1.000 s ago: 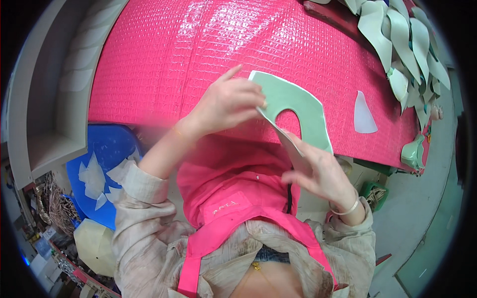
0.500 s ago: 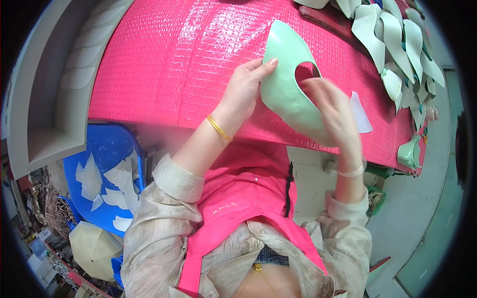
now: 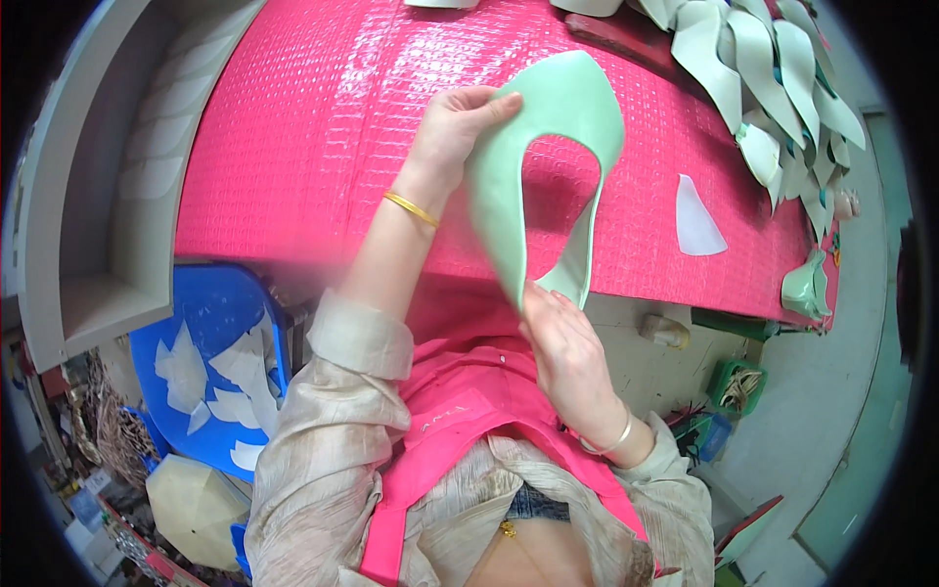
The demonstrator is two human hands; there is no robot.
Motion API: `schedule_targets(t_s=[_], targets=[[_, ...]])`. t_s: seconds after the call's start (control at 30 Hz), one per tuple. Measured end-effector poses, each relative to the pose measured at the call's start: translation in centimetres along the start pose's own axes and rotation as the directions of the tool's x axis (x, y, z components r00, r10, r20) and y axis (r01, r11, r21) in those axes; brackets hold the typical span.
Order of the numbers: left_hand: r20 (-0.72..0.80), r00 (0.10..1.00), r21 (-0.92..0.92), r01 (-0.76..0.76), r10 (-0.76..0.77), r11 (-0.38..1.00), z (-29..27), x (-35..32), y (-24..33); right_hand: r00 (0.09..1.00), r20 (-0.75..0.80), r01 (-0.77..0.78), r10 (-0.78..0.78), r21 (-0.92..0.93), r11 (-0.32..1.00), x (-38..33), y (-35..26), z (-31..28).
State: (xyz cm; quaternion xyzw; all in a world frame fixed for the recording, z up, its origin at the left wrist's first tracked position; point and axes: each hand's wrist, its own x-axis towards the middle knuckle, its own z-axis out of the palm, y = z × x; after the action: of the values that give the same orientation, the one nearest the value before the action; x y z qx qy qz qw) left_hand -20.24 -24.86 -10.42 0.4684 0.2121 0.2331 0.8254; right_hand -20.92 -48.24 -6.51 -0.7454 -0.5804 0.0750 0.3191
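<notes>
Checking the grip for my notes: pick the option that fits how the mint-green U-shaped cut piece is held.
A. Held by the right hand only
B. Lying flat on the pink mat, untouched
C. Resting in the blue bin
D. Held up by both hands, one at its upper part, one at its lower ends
D: the left hand grips the upper part of the mint-green cut piece, and the right hand pinches its lower ends, above the pink mat.

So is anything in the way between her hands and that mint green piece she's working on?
Nothing visible is. The left hand already pinches the upper edge of the mint green cut-out piece, and the right hand grips its two lower tips. The piece is held up above the pink table cover.
</notes>
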Motion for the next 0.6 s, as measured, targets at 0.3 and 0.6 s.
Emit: schedule_targets(t_s=[0.3, 0.6], targets=[[0.212, 0.752, 0.813, -0.49, 0.624, 0.315, 5.4, -2.3, 2.9, 0.834, -0.175, -0.072, 0.523, 0.905, 0.418, 5.5, 9.7, -4.5], [0.286, 0.958, 0.665, -0.221, 0.03, 0.713, 11.2, -6.6, -0.3, 0.782, -0.333, -0.047, 0.526, 0.811, 0.583, 6.1, 9.2, -7.6]])
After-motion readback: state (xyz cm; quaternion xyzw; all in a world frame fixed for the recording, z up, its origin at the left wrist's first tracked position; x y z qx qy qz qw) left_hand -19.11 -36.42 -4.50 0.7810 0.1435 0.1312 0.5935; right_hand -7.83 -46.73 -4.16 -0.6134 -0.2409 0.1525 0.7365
